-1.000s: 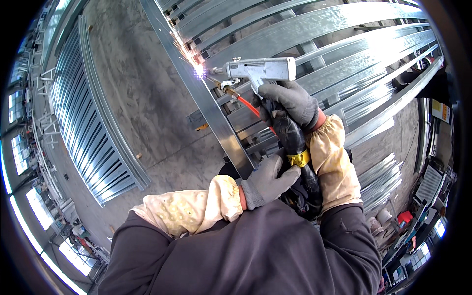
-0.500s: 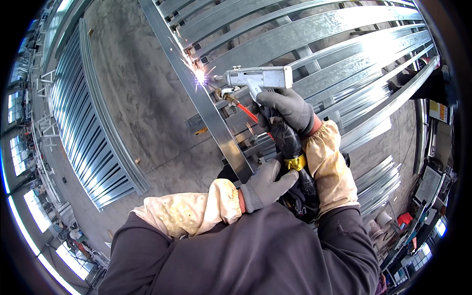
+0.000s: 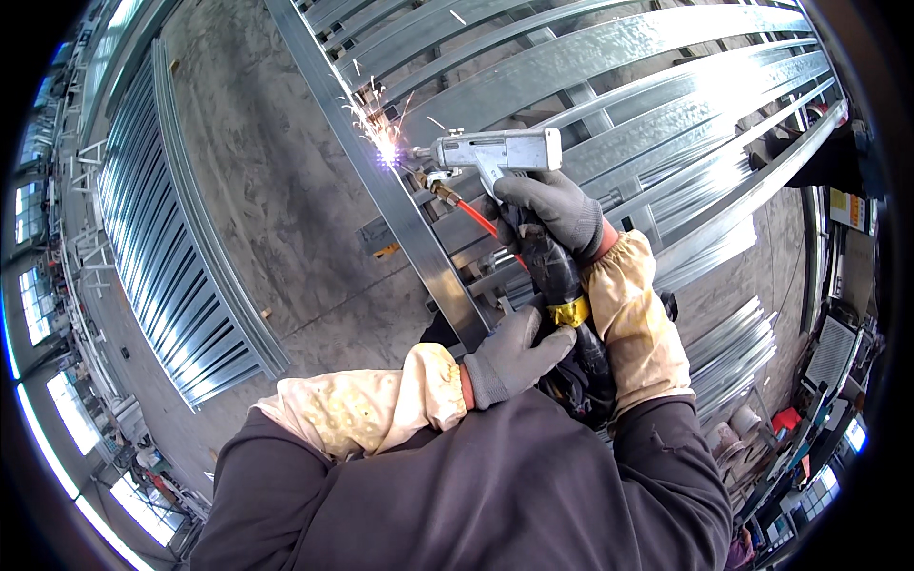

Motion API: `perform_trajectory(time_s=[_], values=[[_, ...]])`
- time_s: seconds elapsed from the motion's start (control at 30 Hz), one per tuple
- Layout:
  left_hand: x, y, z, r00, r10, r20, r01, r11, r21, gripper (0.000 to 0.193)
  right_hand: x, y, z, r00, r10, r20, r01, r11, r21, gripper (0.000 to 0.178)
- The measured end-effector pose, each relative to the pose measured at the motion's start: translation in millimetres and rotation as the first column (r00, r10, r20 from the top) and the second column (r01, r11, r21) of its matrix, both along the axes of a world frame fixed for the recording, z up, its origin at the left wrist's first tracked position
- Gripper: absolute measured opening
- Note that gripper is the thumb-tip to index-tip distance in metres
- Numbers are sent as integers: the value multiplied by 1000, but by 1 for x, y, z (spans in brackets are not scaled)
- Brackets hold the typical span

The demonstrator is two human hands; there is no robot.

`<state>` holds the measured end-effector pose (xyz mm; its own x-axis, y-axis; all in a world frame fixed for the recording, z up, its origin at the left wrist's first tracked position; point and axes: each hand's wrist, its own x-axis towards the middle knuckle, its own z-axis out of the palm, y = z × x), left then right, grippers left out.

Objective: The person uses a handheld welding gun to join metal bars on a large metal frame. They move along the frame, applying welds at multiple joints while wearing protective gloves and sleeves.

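Seen from above: a wide fisheye camera on a worker's head looks down past a dark top (image 3: 466, 476) toward the left hand (image 3: 519, 357) and right hand (image 3: 557, 209)
The lens, the left one of a side-by-side pair, gives an upright, unmirrored view, with the torso filling the lower edge and pale sleeves (image 3: 352, 409) entering from below; the gloved hands sit close, near the middle, the silver welding gun (image 3: 500, 150) just beyond them, while the metal frame (image 3: 571, 57) stretches away at upper right, concrete floor (image 3: 248, 143) lies farther off at left, and windows (image 3: 71, 409) bend along the left rim
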<state>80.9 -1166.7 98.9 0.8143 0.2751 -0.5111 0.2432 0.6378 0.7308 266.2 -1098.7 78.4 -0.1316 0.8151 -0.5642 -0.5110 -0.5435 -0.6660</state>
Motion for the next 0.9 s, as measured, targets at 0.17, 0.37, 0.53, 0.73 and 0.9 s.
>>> perform_trajectory(time_s=[0.17, 0.37, 0.53, 0.73, 0.9], values=[[0, 0, 6, 999, -16, -34, 15, 1000, -16, 36, -3, -4, 2, 1000, -27, -12, 27, 1000, -8, 31], [-1, -5, 2, 1000, -4, -12, 4, 1000, -1, 37, -3, -7, 3, 1000, -27, 3, 27, 999, -29, 34], [-1, -9, 4, 1000, 19, -19, -19, 1000, 0, 37, -4, -10, -2, 999, -37, -7, 37, 999, -1, 34], [-5, -6, 6, 996, -78, -37, 78, 997, 0, 39, -4, -15, -2, 1000, -19, -5, 19, 1000, 13, 34], [-6, -11, 3, 996, -79, -38, 80, 996, 39, 39, -3, -20, -2, 1000, -8, -3, 8, 1000, 19, 34]])
